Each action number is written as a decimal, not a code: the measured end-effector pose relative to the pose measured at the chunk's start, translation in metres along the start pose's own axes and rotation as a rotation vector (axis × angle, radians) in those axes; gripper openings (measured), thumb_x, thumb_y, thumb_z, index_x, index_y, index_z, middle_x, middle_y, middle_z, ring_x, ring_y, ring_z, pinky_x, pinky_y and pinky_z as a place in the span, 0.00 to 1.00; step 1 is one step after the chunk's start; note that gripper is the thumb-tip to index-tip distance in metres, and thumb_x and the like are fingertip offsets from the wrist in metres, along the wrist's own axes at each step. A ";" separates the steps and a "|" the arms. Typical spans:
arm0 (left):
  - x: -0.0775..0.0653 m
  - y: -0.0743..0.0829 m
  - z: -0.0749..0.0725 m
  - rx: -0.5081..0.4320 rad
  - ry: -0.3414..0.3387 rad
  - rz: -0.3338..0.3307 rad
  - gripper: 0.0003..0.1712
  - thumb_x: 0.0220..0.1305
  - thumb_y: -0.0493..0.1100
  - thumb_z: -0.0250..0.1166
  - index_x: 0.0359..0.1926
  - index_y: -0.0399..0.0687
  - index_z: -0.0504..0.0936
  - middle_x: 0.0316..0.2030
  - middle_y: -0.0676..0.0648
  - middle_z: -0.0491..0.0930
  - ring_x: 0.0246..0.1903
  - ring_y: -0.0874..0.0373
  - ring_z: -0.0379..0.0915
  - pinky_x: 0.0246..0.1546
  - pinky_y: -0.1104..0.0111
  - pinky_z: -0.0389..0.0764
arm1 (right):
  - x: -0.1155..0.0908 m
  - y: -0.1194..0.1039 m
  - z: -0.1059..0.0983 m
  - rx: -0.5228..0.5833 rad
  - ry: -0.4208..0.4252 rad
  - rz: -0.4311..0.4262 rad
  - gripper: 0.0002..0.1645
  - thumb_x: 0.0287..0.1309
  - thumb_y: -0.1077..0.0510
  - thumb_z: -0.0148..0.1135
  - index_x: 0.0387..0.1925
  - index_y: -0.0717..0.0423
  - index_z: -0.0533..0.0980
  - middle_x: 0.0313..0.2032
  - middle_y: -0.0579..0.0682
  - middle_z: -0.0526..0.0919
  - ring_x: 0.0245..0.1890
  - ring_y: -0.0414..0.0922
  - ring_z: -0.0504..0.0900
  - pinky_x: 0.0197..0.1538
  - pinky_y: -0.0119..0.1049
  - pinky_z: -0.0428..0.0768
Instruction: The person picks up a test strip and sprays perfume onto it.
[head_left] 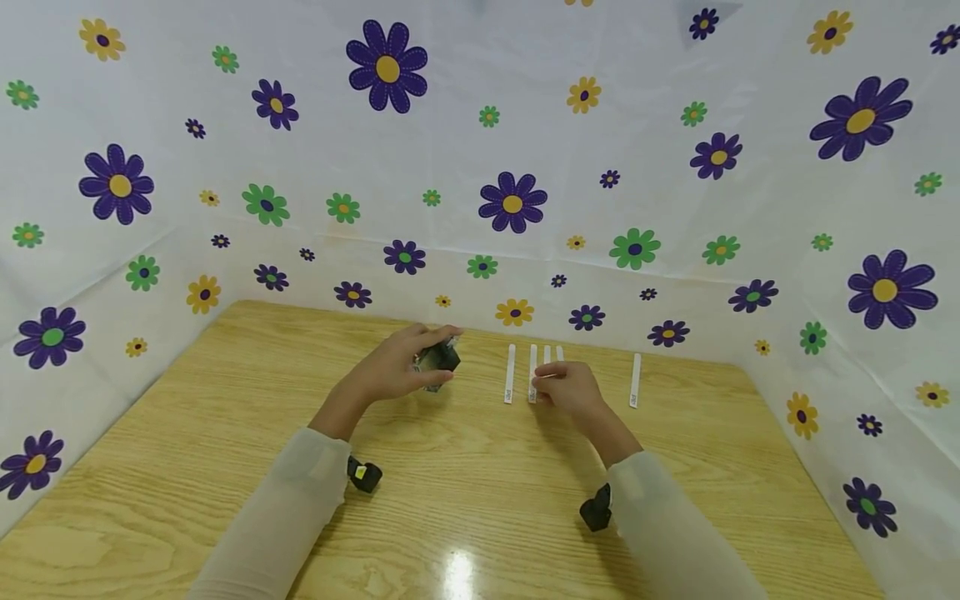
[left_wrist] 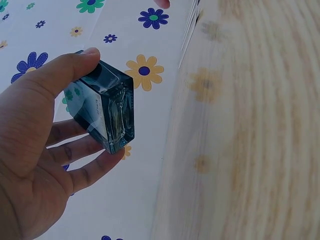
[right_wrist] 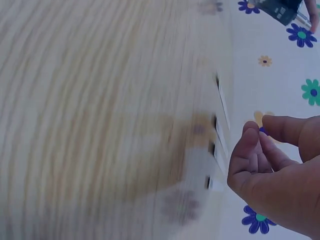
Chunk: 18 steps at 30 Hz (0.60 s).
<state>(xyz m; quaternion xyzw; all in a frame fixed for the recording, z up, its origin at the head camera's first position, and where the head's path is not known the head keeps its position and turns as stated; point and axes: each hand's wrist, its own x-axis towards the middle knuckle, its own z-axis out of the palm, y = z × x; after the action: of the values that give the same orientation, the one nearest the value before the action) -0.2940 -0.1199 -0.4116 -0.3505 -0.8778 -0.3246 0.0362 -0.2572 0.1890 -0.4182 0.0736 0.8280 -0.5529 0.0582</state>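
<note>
My left hand (head_left: 390,362) grips a dark teal glass perfume bottle (left_wrist: 111,107), thumb on one side and fingers on the other. The bottle is tilted, and its thick clear base faces the left wrist camera. In the right wrist view its silvery neck (right_wrist: 302,20) shows near a fingertip. My right hand (head_left: 573,390) hovers over a row of white paper strips, its fingers loosely bent, with nothing visible between thumb and fingertips. Beneath its fingertips, in the head view, lies one strip (head_left: 533,358); two others (head_left: 559,353) are partly hidden by the hand.
Another white strip (head_left: 510,375) lies to the left of the row, and a separate one (head_left: 635,381) to the right, each with small print at its near end. A flower-patterned white sheet (head_left: 450,150) walls the wooden table (head_left: 465,475) at the back and sides.
</note>
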 end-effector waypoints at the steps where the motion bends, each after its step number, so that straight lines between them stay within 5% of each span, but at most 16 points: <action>1: 0.000 0.000 0.000 0.004 0.000 -0.001 0.40 0.67 0.53 0.71 0.77 0.64 0.66 0.59 0.41 0.75 0.54 0.48 0.73 0.52 0.49 0.78 | 0.000 0.000 -0.004 0.001 0.002 -0.001 0.16 0.70 0.65 0.60 0.55 0.71 0.79 0.46 0.63 0.84 0.38 0.47 0.84 0.45 0.38 0.85; 18: 0.000 -0.001 -0.001 -0.003 -0.009 -0.016 0.40 0.67 0.53 0.71 0.77 0.66 0.67 0.61 0.44 0.76 0.57 0.48 0.73 0.57 0.48 0.76 | -0.003 0.024 -0.068 -0.075 0.048 -0.013 0.22 0.73 0.61 0.58 0.63 0.69 0.73 0.52 0.65 0.83 0.44 0.50 0.83 0.47 0.39 0.84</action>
<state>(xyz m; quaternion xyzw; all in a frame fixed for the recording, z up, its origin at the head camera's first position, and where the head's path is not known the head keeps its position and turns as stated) -0.2946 -0.1211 -0.4110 -0.3450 -0.8802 -0.3247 0.0289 -0.2510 0.2605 -0.4139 0.0791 0.8497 -0.5199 0.0374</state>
